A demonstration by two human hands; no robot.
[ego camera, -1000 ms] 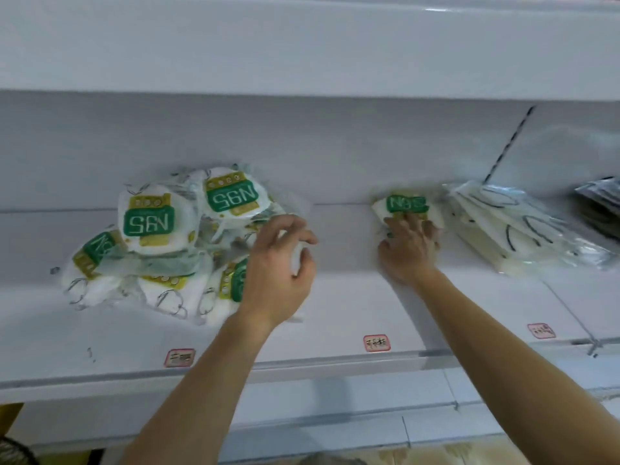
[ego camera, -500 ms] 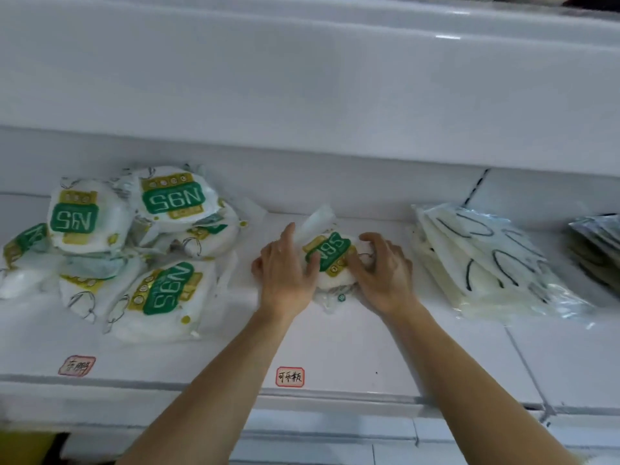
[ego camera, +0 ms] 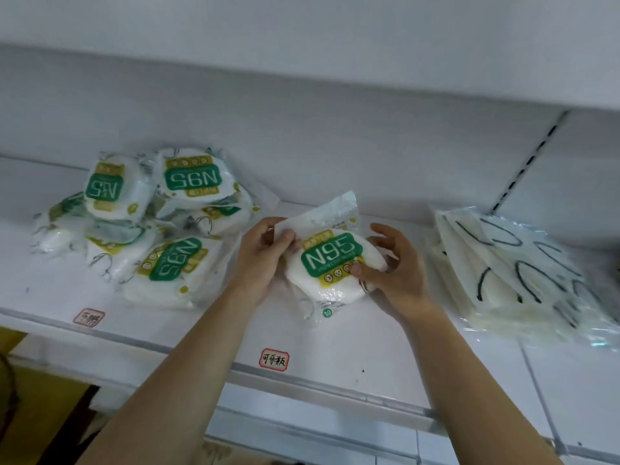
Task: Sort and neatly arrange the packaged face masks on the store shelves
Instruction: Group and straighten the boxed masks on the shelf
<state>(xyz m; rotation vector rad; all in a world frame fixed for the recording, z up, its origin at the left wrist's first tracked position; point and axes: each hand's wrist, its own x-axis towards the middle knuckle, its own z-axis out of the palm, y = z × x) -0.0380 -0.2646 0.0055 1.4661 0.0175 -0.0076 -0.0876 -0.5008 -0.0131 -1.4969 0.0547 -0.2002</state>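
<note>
N95 mask pack (ego camera: pixel 330 263) between curled fingers (ego camera: pixel 360 269) of both hands

Both hands hold one N95 pack (ego camera: pixel 330 263) over the white shelf (ego camera: pixel 385 357). Left hand (ego camera: pixel 263 260) pinches the pack's upper-left flap; right hand (ego camera: pixel 391 263) grips its right edge, thumb on the label. Label reads upright. Loose pile (ego camera: pixel 151 223) of N95 packs to the left, labels at mixed angles. Stack of clear-bagged masks (ego camera: pixel 513 273) to the right. Two red-bordered tags (ego camera: pixel 274 359) near the shelf's front edge.
</note>
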